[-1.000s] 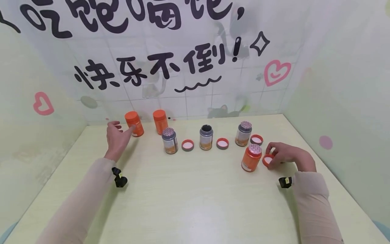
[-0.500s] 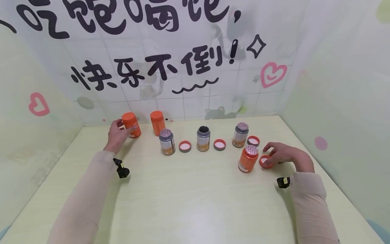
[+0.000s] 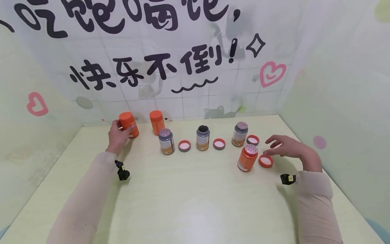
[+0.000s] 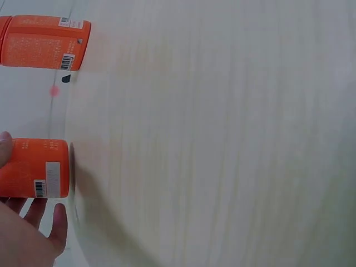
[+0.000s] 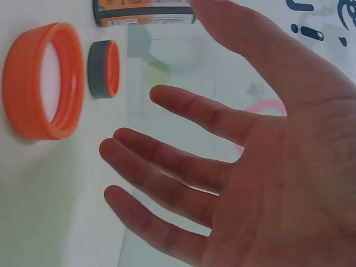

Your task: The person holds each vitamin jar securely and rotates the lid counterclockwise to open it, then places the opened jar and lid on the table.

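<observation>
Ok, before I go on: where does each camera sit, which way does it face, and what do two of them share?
Head: worn on the head, facing forward and down at the table and back wall; both sleeves, left grip and right grip show.
Left wrist: on that wrist, facing the held orange jar; part of the left grip shows.
Right wrist: on that wrist, facing the loose orange lid; the right grip shows large.
Shared: head and left wrist both show the held orange jar.
</observation>
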The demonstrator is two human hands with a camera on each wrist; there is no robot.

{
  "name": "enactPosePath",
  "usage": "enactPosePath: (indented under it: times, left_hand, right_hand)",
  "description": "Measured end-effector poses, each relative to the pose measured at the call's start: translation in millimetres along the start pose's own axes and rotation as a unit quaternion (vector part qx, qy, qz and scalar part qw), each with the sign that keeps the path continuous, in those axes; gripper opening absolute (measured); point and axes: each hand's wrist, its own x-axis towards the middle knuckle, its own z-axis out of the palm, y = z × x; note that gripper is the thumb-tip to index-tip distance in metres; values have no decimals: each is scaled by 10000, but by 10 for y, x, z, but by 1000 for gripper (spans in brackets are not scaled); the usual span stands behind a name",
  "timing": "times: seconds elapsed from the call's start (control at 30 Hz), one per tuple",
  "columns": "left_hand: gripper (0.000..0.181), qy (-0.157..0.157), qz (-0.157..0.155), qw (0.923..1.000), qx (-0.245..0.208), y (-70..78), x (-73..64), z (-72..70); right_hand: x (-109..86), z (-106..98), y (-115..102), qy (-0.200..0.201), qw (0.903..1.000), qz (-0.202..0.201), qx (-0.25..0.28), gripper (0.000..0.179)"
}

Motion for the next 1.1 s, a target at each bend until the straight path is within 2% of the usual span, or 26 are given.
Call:
enactPosePath:
  times: [0.17,0.33,0.43,0.63,0.77,0.93,1.1]
  left_hand:
    - [80,415,267,9988,-37,0,-96,16]
    - [72,861,420,9949,-315,36,-209,37]
    - [63,889,580,9934,-427,79,-303,65]
    - [49,642,1242,9894,-380,247,-560,149]
    - [46,294,1699,9848,-224,391,-757,194]
    - [49,-7,2057,9779,-380,604,-1052,304]
    - [54,-449,2413,9674,-625,845,-1371,530]
  right_hand:
    - [-72,-65,-97,464,9985,-304,15,60]
    - [-193,-128,-313,1064,9921,-663,-54,45]
    - [-298,-157,-464,1309,9880,-790,-203,40]
    - [-498,-195,-715,1594,9809,-1047,-381,33]
    - [-563,-181,-877,1700,9759,-1307,-413,29]
    - [-559,-93,-1077,1777,9683,-1691,-466,27]
    - [-473,43,-1231,1679,9605,-2172,-449,29]
